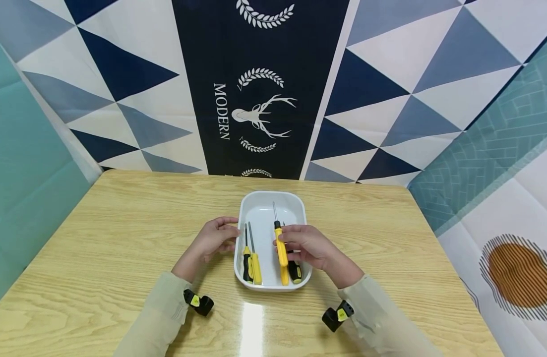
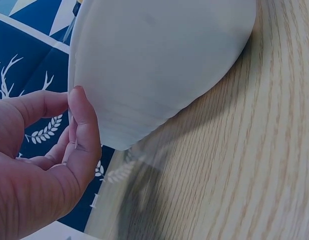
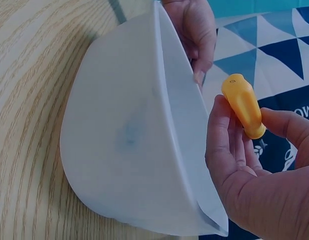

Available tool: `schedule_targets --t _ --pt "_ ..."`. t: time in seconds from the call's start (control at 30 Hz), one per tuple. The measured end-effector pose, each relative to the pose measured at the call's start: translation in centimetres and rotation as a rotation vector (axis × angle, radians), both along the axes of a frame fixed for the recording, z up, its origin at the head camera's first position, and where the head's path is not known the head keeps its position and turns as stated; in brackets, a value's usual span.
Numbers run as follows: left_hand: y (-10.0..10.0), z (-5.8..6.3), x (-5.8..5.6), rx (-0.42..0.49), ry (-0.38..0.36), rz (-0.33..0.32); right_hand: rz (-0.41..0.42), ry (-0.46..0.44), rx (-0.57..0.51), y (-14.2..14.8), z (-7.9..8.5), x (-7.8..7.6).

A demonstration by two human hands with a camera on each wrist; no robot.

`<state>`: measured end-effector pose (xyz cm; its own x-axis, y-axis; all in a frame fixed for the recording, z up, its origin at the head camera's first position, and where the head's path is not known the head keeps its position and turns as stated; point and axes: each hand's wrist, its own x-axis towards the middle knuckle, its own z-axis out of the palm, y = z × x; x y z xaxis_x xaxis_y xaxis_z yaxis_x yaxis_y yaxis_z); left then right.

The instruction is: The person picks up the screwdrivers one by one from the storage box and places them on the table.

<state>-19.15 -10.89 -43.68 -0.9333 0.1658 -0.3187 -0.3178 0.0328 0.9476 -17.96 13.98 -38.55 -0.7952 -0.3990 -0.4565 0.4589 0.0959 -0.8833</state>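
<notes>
A white plastic basin (image 1: 264,208) stands on the table with screwdrivers in it. My left hand (image 1: 217,239) pinches its left rim, with fingers on both sides of the basin wall (image 2: 164,60) in the left wrist view. Over the basin's right half, my right hand (image 1: 309,245) holds a screwdriver (image 1: 280,245) by its yellow handle, its shaft pointing toward the far side. Thumb and fingertips grip that handle (image 3: 244,105) above the rim in the right wrist view. Below it lie a yellow handle (image 1: 284,275) and a black-and-yellow handle (image 1: 295,271), partly hidden by my hand.
Along the basin's left side lie a black-and-yellow screwdriver (image 1: 247,263) and a yellow screwdriver (image 1: 255,267). The wood-grain table (image 1: 144,223) reaches back to a wall covering (image 1: 255,124) with triangles and a deer print.
</notes>
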Motion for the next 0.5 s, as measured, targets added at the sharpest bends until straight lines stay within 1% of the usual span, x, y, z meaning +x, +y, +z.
schedule_targets --t 0.3,0.5 --pt "0.0 0.2 0.2 0.004 0.011 -0.009 -0.022 0.001 0.029 0.6 0.3 0.0" --pt "-0.1 0.2 0.2 0.005 0.008 -0.011 -0.007 0.009 0.022 1.2 0.3 -0.1"
